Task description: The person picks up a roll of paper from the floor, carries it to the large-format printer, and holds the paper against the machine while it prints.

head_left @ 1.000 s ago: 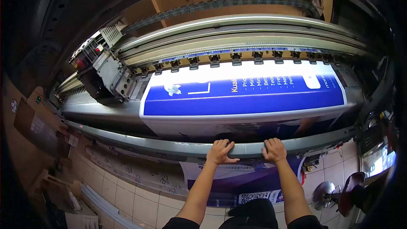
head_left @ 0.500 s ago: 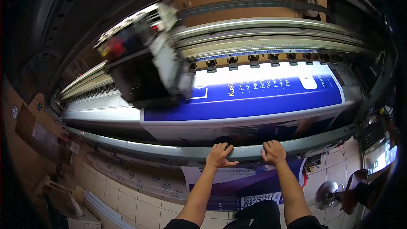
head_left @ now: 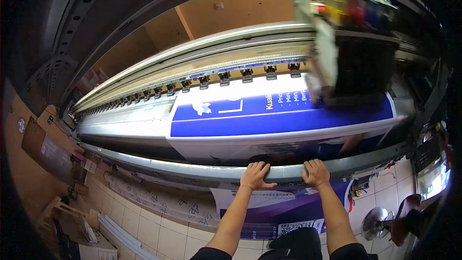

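Under our forearms: a printed sheet (head_left: 284, 207) hangs down from the machine toward the tiled floor (head_left: 163, 231), just below both hands.
Left hand (head_left: 257, 175): lies open, palm down on the front rail (head_left: 192, 169), with the fingers stretched forward and the thumb out to the side; it holds nothing.
Right hand (head_left: 316, 172): rests on the same rail near the left, with the fingers bent over its top; we cannot tell whether they close round the far edge, since the rail hides the tips.
Rail axis: runs left to right across us, curving up at both ends in this wide view; our hands sit side by side along it, right of its middle.
Blue print (head_left: 269, 115): lies straight ahead of the hands and above them, apart from them across a dark gap; its long side runs parallel to the rail, so we face its width square on.
Pinch rollers (head_left: 224, 77): form a row along the print's far edge, again parallel to the rail.
Print carriage (head_left: 356, 53): farthest from us and blurred, it sits over the print's right end; our right hand is the nearer one to it, and our left is nearer the print's uncovered left half.
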Motion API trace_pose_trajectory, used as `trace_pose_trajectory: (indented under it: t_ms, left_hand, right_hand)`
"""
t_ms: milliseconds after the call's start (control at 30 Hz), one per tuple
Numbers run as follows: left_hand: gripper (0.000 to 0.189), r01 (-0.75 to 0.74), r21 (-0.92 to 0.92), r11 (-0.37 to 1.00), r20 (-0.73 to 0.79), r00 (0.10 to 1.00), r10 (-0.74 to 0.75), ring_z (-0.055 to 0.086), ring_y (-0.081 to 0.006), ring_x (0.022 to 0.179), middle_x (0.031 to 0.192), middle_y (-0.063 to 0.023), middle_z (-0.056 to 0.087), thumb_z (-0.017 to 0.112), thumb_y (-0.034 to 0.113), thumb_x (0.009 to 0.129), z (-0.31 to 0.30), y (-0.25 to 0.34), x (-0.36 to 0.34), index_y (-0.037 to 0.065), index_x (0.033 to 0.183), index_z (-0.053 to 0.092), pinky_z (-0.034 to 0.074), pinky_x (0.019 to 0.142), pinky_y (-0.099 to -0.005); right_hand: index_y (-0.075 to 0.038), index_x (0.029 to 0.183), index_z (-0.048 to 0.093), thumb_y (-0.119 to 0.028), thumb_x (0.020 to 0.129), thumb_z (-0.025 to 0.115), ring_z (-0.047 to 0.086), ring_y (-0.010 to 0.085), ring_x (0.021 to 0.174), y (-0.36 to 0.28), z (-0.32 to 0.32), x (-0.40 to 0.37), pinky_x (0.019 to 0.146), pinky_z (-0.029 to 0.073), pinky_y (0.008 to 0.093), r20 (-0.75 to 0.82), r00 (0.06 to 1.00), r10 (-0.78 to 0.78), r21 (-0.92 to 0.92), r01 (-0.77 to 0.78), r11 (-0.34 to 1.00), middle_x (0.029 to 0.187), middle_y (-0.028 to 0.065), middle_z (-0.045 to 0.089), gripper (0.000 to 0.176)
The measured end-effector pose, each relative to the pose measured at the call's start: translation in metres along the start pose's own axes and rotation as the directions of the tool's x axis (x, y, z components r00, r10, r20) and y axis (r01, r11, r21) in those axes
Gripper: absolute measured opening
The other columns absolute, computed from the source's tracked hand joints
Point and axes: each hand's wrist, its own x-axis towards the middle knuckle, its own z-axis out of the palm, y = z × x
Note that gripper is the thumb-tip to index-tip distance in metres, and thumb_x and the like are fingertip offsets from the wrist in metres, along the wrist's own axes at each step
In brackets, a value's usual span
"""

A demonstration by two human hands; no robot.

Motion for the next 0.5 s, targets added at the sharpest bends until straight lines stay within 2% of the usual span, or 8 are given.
trace_pose_trajectory:
  t_ms: [367, 500]
  left_hand:
    - [0.087, -0.072, -0.035, 0.997, -0.165, 0.984, 0.066, 0.058, -0.0291, 0.101, 0.109, -0.0125, 0.058, 0.075, 0.075, 0.068, 0.0067, -0.0039, 0.0000, 0.009, 0.122, 0.062, 0.046, 0.090, -0.0427]
    - [0.085, -0.072, -0.050, 0.996, -0.151, 0.986, 0.064, 0.059, -0.0293, 0.101, 0.110, -0.0130, 0.059, 0.076, 0.073, 0.067, 0.0037, -0.0046, 0.0007, 0.009, 0.122, 0.063, 0.046, 0.090, -0.0423]
  right_hand:
    - [-0.005, 0.093, 0.068, -0.030, 0.081, 0.064, 0.060, 0.0311, 0.089, -0.0028, -0.0017, 0.0041, 0.085, 0.051, 0.0433, -0.047, 0.999, -0.001, 0.001, 0.001, 1.000, 0.087, 0.0127, 0.062, 0.028]
    - [-0.005, 0.092, 0.067, -0.030, 0.081, 0.064, 0.060, 0.0312, 0.089, -0.0013, -0.0011, -0.0014, 0.085, 0.050, 0.0437, -0.032, 0.999, 0.005, 0.011, -0.004, 1.000, 0.087, 0.0129, 0.061, 0.028]
